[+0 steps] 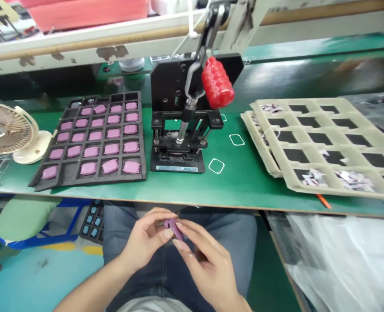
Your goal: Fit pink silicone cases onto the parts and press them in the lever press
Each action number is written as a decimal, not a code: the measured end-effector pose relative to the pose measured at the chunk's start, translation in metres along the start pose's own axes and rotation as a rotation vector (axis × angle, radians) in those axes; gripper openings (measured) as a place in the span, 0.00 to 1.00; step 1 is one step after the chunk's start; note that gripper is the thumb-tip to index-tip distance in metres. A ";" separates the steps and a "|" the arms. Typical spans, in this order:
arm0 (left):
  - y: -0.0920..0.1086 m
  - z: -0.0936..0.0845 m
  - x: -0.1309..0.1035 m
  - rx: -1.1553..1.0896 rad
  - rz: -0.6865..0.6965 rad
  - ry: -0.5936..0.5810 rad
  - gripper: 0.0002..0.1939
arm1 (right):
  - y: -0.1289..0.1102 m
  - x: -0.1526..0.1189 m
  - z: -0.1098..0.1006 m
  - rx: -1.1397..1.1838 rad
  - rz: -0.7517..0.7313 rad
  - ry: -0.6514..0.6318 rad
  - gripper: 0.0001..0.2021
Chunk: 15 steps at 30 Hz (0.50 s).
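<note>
Above my lap, in front of the table edge, both hands pinch a small purple case. My left hand grips its left end between thumb and fingers, where a second purple bit shows; I cannot tell if it is a separate part. My right hand holds the right side with thumb and fingertips. Similar purple cases lie in the compartments of a black tray on the table to the left. Straight ahead stands a black hand press with a red-wrapped lever handle.
White rounded-square rings lie right of the press. Stacked beige trays with small pale pieces are at the right, an orange stick beneath. A fan stands left. Below sit a green stool seat and a tray of blue pieces.
</note>
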<state>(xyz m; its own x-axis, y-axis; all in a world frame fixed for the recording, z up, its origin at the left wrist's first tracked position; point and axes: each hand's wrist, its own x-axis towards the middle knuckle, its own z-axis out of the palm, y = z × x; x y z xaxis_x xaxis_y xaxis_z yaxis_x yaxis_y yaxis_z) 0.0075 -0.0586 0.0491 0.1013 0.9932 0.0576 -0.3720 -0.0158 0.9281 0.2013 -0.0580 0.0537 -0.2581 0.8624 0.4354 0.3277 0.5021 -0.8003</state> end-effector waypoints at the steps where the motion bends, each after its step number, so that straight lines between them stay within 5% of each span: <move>1: 0.000 0.000 0.000 -0.001 0.013 -0.001 0.13 | 0.000 0.000 0.002 0.022 0.024 0.021 0.16; 7: -0.003 -0.007 0.001 -0.029 0.056 -0.006 0.17 | -0.004 0.006 0.004 0.178 0.150 0.071 0.11; 15: 0.002 -0.009 -0.003 -0.059 0.157 -0.010 0.23 | -0.010 0.010 0.008 0.094 -0.076 0.059 0.15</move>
<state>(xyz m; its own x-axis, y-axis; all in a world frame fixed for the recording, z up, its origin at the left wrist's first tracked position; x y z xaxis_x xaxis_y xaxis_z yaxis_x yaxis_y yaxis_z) -0.0019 -0.0605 0.0472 0.0465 0.9778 0.2041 -0.4371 -0.1638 0.8844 0.1878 -0.0546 0.0628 -0.2245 0.8258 0.5173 0.2220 0.5603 -0.7980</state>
